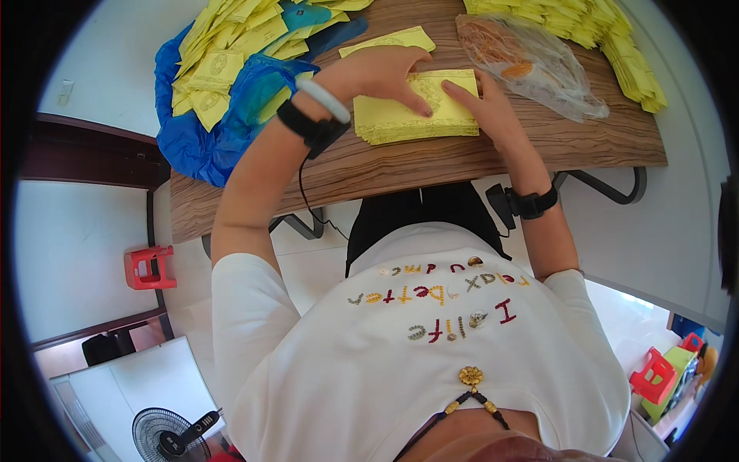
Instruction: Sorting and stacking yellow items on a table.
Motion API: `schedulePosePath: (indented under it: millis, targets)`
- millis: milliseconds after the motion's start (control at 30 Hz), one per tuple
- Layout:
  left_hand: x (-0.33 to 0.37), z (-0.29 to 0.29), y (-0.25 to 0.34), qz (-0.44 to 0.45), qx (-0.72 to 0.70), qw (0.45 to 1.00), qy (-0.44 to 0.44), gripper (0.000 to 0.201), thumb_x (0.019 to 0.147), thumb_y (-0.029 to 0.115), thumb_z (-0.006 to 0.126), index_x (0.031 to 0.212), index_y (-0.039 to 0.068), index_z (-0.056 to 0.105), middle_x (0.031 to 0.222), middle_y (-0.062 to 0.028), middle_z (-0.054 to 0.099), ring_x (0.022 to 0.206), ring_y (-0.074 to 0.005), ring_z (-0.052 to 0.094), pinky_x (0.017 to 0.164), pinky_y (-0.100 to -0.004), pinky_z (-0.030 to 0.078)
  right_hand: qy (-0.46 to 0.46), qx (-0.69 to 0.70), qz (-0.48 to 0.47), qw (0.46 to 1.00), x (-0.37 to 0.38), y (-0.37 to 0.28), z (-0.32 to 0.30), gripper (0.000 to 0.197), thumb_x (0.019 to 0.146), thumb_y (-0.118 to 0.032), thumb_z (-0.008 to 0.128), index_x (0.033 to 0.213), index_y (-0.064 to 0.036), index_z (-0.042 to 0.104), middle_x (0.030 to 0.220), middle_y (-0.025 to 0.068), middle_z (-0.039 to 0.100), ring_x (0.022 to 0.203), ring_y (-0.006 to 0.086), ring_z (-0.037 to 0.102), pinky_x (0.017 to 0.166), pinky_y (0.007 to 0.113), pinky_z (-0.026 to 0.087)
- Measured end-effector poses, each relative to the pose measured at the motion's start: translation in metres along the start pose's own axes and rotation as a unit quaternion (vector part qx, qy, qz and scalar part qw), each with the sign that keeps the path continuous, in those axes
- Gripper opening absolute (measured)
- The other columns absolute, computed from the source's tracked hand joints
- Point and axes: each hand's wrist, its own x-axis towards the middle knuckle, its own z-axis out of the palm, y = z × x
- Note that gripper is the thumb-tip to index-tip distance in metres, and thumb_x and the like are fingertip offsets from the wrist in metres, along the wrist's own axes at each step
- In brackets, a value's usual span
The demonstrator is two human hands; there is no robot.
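A thick stack of yellow printed paper slips (416, 123) lies on the wooden table in front of me. My left hand (389, 77) holds it from the far left, the thumb lying across the top and the fingers by the far edge. Around the right edge closes my right hand (493, 108), its thumb on the top slip and its other fingers partly hidden beside the stack. Just beyond my left hand lies a smaller group of yellow slips (392, 41), partly covered by that hand.
At the left, a blue plastic bag (188, 146) overflows with loose yellow slips (219, 73). A clear plastic bag of tan rubber bands (493, 50) lies right of my hands. Piled yellow bundles (627, 61) line the table's far right. The wood-grain table (616, 146) ends near my waist.
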Motion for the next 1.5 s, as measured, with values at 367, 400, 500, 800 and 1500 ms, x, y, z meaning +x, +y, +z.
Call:
schedulePosePath:
  millis: [367,400,500,800,1500]
  targets:
    - [-0.018,0.024,0.001,0.042,0.107,0.993,0.031,0.111,0.058,0.039,0.087,0.149,0.004,0.033,0.127,-0.0215,0.059,0.116,-0.0349,0.059,0.096,-0.0386,0.05,0.007,-0.02,0.011,1.0,-0.009,-0.014,-0.005,0.076,0.093,-0.052,0.061,0.143,0.0022,0.043,0.131,0.0165,0.057,0.116,0.0199,0.056,0.096,0.032,0.046]
    - [-0.016,0.022,0.001,0.037,0.095,0.995,0.015,0.11,0.059,0.037,0.086,0.15,0.005,0.031,0.13,-0.0218,0.058,0.117,-0.0352,0.059,0.097,-0.0387,0.049,0.014,0.007,0.029,0.999,-0.014,-0.018,-0.005,0.071,0.096,-0.052,0.057,0.144,-0.001,0.044,0.135,0.0139,0.055,0.12,0.0187,0.054,0.098,0.031,0.044]
    - [-0.013,0.019,0.0,0.031,0.076,0.997,-0.008,0.11,0.06,0.036,0.085,0.151,0.006,0.03,0.134,-0.0221,0.056,0.118,-0.0356,0.058,0.099,-0.0387,0.048,0.007,0.052,0.014,0.999,-0.027,-0.019,-0.007,0.07,0.099,-0.055,0.05,0.145,-0.0031,0.043,0.138,0.0133,0.053,0.123,0.0195,0.051,0.098,0.032,0.044]
    - [-0.007,0.015,0.001,0.024,0.062,0.997,-0.037,0.115,0.056,0.042,0.085,0.147,-0.002,0.031,0.132,-0.0233,0.057,0.119,-0.0346,0.058,0.098,-0.0361,0.048,0.066,-0.062,-0.151,0.984,-0.022,0.031,-0.017,0.064,0.106,-0.05,0.034,0.146,-0.0016,0.04,0.139,0.0165,0.051,0.126,0.0234,0.051,0.1,0.035,0.044]
    - [-0.008,0.019,0.006,0.051,0.099,0.993,0.037,0.113,0.058,0.041,0.086,0.149,0.003,0.032,0.135,-0.0213,0.055,0.121,-0.0338,0.057,0.098,-0.0383,0.049,0.121,-0.078,-0.204,0.968,-0.043,0.037,-0.011,0.049,0.109,-0.035,0.035,0.139,0.0008,0.048,0.129,0.0151,0.057,0.118,0.0208,0.056,0.098,0.034,0.046]
